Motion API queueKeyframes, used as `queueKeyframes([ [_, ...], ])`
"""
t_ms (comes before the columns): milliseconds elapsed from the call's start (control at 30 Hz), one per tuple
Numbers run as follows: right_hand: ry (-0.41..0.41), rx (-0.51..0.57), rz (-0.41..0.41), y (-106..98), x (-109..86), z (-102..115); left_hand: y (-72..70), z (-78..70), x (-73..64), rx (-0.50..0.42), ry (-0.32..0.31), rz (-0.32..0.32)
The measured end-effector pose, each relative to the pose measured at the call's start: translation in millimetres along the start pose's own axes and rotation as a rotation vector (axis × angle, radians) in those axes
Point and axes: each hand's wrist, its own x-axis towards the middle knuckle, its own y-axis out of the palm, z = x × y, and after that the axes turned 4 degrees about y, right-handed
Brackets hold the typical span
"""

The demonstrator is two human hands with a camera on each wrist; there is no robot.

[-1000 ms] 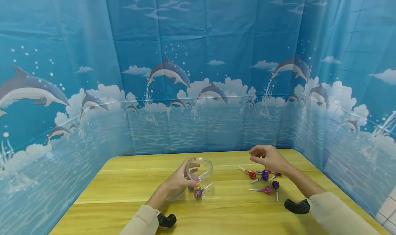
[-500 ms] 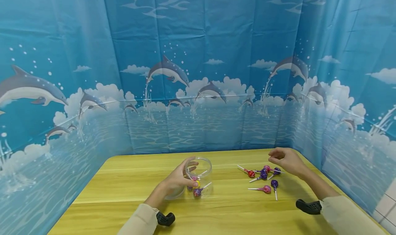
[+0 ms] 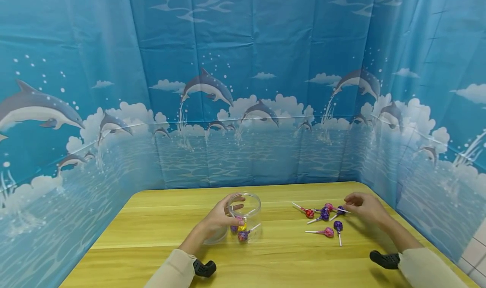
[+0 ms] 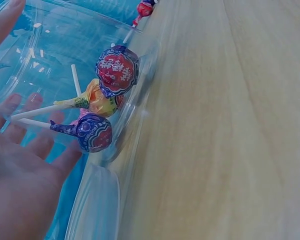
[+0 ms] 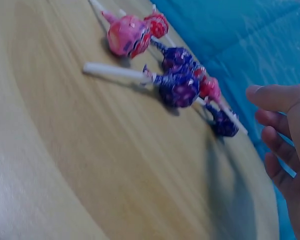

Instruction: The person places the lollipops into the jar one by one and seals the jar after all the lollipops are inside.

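Observation:
A clear plastic jar (image 3: 255,218) stands upright on the table, my left hand (image 3: 220,215) holding it from the left with thumb and fingers around its side. Inside, several wrapped lollipops (image 4: 117,71) show through the wall in the left wrist view. My right hand (image 3: 366,208) hovers at the right end of a loose lollipop group, fingers loosely bent. Nearest to it are the white stick of a pink lollipop (image 5: 211,89) and a purple lollipop (image 5: 225,122). In the right wrist view a gap shows between the fingertips and that stick.
A clear round lid (image 4: 95,205) lies left of the jar, partly under my left hand. Nearer the front are a pink lollipop (image 3: 328,232) and a dark purple lollipop (image 3: 338,225). A red lollipop (image 3: 309,213) lies at the group's left. A blue dolphin curtain (image 3: 243,161) encloses the table (image 3: 288,258).
My right hand has moved right and then down, from above the lollipops to their right end. My left hand and the jar have stayed in place.

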Motion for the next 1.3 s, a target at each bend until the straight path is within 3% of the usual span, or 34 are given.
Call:
queueKeyframes([
  [467, 0.050, -0.073, 0.007, 7, -7.0, -23, -0.6, 0.6, 1.6, -0.019, 0.002, 0.005],
  [1033, 0.099, -0.021, -0.095, 14, -2.5, -16, -0.5, 3.7, -0.2, -0.011, 0.004, 0.011],
  [1300, 0.048, -0.027, -0.127, 6, 4.0, -2, 0.6, 4.9, -0.1, -0.002, -0.002, -0.003],
])
